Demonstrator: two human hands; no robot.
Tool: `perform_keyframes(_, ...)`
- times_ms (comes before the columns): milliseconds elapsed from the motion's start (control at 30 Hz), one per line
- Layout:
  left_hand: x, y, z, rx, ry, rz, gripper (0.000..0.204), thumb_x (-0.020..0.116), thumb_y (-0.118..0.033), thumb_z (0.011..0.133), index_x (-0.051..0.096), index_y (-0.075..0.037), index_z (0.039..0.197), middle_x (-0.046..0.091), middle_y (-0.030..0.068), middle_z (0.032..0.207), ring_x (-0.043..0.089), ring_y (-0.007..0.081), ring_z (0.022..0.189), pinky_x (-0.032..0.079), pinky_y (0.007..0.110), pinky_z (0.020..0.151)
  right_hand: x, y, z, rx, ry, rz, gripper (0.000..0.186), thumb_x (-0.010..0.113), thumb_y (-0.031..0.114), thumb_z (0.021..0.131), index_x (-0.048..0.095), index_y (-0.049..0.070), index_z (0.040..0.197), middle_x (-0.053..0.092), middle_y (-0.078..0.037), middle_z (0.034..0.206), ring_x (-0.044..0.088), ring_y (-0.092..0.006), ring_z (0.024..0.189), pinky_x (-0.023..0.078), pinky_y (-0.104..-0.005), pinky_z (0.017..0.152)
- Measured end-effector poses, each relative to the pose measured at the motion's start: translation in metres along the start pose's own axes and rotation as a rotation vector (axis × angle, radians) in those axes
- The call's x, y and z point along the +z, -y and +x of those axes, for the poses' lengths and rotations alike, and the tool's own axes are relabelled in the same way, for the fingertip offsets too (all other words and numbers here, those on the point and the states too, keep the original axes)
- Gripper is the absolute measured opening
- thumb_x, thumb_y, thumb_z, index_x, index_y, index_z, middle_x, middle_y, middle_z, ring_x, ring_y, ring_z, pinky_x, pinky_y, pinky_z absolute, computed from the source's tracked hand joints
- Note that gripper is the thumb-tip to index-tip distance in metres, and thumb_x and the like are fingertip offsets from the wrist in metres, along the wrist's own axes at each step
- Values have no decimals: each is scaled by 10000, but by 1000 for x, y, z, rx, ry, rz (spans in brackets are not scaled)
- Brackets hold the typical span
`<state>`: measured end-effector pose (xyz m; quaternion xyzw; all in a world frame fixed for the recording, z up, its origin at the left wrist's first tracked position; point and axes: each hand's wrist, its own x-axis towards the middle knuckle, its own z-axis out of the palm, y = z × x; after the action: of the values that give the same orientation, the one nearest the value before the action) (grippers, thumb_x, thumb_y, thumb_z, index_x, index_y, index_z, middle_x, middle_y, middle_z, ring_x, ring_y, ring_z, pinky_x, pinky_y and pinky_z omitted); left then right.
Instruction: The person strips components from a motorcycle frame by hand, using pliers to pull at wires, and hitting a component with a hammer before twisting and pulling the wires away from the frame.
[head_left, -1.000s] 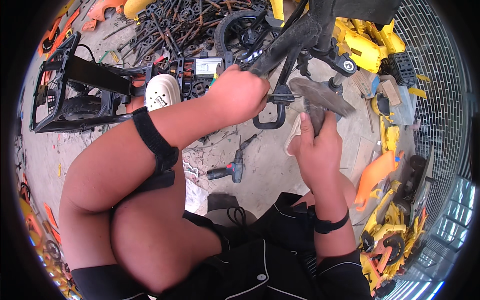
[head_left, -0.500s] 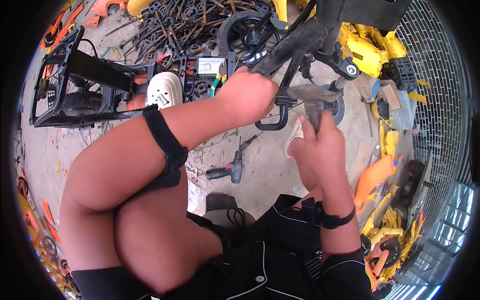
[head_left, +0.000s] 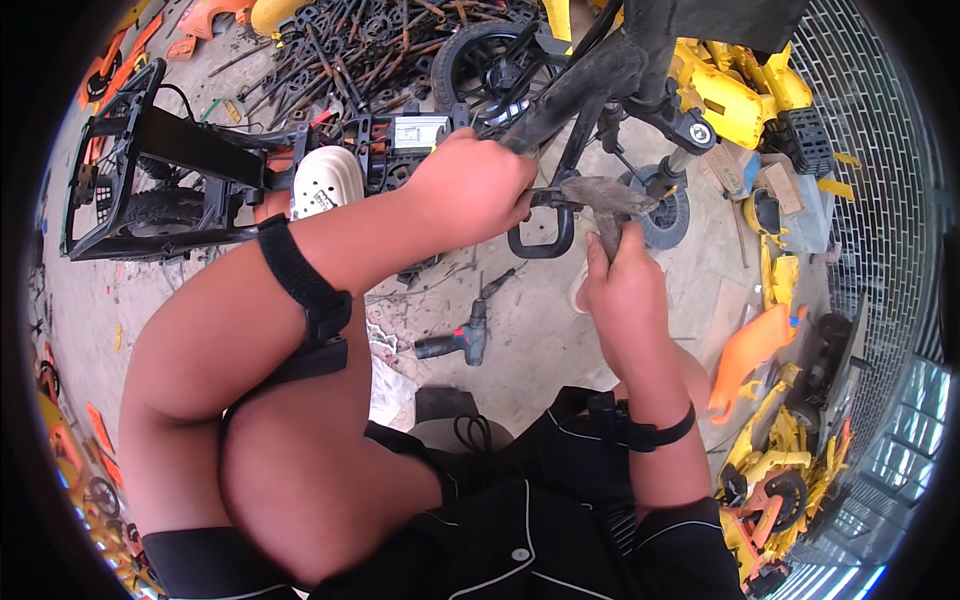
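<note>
Presently at the black frame [head_left: 585,85], far and right of centre: 2 hands, mine, both closed.

Item: left hand [head_left: 475,190], 1. Fist wrapped tight beside the frame's lower end; its contents are hidden, so I cannot tell what the fingers grip. A dark slim piece [head_left: 545,198] shows just right of the knuckles; whether I hold it or it belongs to the frame, I cannot tell.

Item: hammer [head_left: 606,205], 1. Head crosswise, its left end just beside the dark piece; contact unclear.

Item: right hand [head_left: 628,290], 1. Fingers gripping the hammer's handle close under the head, thumb along it.

Item: black loop [head_left: 565,238], 1. On the near side of the dark piece.

Item: cordless drill [head_left: 468,338], 1. On the floor, nearer and to the left of the hammer.

Handling notes, my judgement: this high grip suits short, controlled taps. Square the head to whatever it meets; a glancing blow would skid left, into my knuckles. Brace the left wrist, and draw those fingers back from the hammer's line. For harder blows, slide the right grip down the handle first.
</note>
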<state>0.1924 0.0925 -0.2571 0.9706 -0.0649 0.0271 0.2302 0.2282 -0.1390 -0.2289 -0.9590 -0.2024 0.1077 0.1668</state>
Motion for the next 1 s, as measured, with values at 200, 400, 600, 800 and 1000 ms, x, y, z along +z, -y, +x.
perform_keyframes(200,0,2,-3,5,-14,-22,187,635,-207,879,700,-54,794,707,155,702,714,374,721,531,475,780,-8,1,1,-45,-35,39,314,647,287,1030,540,0,1095,702,-290,822,698,-503,791,543,-569,666)
perform_keyframes(400,1,0,-1,-44,35,-25,184,632,-203,880,703,-51,804,718,172,738,719,377,741,534,476,781,-24,20,-16,-76,-255,203,320,647,286,1029,536,-10,1079,693,-297,820,685,-519,795,541,-576,667)
perform_keyframes(600,-1,-1,5,-37,45,-9,185,633,-204,884,710,-50,817,724,176,753,723,377,760,530,474,813,-19,-1,-2,-88,-32,-49,335,645,301,1029,517,-7,1066,684,-296,773,683,-516,759,543,-582,662)
perform_keyframes(800,3,-12,7,-31,55,-13,178,645,-210,888,713,-55,837,733,168,777,729,367,775,525,465,825,-4,-4,2,-33,-35,-55,341,653,312,1024,518,2,1071,686,-296,784,686,-517,784,536,-577,670)
perform_keyframes(1000,7,-12,5,-52,36,0,166,659,-211,886,714,-59,847,736,160,776,730,364,769,522,463,830,-24,10,-3,-59,-139,143,354,641,325,1029,510,4,1096,695,-299,851,678,-520,816,529,-588,689)
